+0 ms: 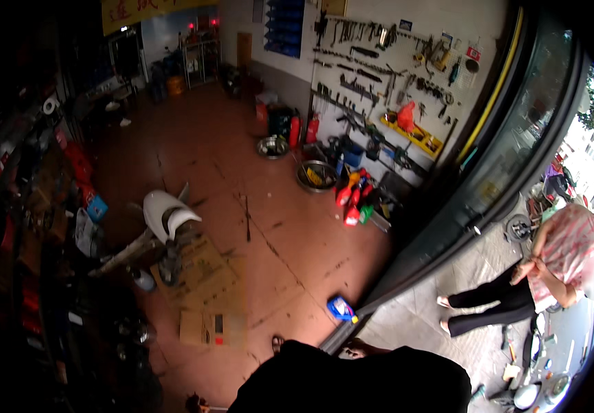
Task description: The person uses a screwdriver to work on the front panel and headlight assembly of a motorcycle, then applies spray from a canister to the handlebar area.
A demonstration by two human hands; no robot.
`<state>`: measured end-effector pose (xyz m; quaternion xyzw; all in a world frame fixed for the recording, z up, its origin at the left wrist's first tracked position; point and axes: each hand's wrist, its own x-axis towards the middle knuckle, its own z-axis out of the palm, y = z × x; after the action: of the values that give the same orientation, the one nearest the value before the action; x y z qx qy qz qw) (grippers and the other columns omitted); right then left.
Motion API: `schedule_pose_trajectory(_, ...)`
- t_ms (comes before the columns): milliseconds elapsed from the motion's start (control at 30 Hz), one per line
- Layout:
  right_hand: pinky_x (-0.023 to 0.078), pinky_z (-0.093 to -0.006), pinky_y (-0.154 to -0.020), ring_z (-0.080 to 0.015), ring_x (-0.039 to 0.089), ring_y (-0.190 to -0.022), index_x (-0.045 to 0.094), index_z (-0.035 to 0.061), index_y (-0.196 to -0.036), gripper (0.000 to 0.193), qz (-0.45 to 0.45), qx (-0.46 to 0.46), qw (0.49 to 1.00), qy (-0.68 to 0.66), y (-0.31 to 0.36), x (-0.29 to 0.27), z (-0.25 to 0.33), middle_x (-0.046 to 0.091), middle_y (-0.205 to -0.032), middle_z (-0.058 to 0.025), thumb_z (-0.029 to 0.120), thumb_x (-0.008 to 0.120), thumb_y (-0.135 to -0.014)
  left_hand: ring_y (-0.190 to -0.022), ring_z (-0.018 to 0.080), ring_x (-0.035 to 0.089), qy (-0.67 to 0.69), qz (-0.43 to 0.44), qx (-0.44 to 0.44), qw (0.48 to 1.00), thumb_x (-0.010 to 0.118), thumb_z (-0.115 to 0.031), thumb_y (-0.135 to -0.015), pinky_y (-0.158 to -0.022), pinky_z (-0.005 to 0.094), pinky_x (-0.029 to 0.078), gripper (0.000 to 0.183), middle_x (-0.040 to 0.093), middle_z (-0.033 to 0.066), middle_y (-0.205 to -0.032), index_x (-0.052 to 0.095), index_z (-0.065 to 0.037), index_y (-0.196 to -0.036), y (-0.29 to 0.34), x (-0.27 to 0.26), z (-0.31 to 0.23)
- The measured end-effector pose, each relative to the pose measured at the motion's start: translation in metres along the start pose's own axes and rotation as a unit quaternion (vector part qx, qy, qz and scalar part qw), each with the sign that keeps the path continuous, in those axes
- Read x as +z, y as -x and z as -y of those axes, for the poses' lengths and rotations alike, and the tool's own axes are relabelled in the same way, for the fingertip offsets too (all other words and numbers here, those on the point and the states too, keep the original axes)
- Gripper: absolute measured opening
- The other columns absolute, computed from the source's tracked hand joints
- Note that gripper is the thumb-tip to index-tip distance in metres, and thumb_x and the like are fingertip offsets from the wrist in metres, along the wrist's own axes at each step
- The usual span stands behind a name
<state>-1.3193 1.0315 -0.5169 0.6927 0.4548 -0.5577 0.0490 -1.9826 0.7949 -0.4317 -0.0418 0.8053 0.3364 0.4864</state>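
Neither of my hands can be made out in the head view. Dark clothing [359, 382] on my own body fills the lower middle, and a sandalled foot [278, 343] shows at its left edge. At the bottom left, a small brownish shape [197, 403] with a pale rod beside it is too dark to name. A blue bottle [340, 308] with a yellow cap lies on the floor by the door track. Flattened cardboard [207, 282] is spread on the floor to the left, with white curved bodywork [166, 213] at its far end.
Tools hang on the wall board [390, 69] at the far right. Below it stand round metal pans [316, 176], red bottles [352, 199] and fire extinguishers [312, 127]. Cluttered shelves [35, 227] line the left. Outside the glass door [510, 138], a person [551, 261] stands near parked scooters.
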Motion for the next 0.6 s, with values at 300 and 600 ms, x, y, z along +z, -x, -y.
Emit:
schedule_pose_trajectory(300, 0.049, -0.0266, -0.059, -0.012, 0.058, -0.065, 0.063, 0.0086, -0.105, 0.029, -0.089, -0.265, 0.947, -0.159, -0.044, -0.149, 0.452, 0.063, -0.077, -0.0047, 0.034, 0.059, -0.091, -0.05, 0.0141, 0.044, -0.048, 0.002, 0.062, 0.997, 0.059, -0.028, -0.09, -0.045, 0.0321, 0.04, 0.024, 0.051, 0.0041, -0.067, 0.056, -0.005, -0.084, -0.15, 0.093, -0.285)
schedule_pose_trajectory(600, 0.047, -0.0257, -0.054, -0.0153, 0.056, -0.066, 0.06, 0.0073, -0.097, 0.018, -0.219, -0.102, 0.877, -0.415, -0.153, -0.242, 0.328, 0.058, -0.081, -0.0043, 0.024, 0.06, -0.09, -0.049, 0.0139, 0.047, 0.251, 0.25, 0.317, 0.88, 0.067, -0.036, -0.084, -0.039, 0.0309, 0.039, 0.036, 0.054, 0.0035, -0.061, 0.051, -0.007, -0.071, -0.259, 0.464, -0.702)
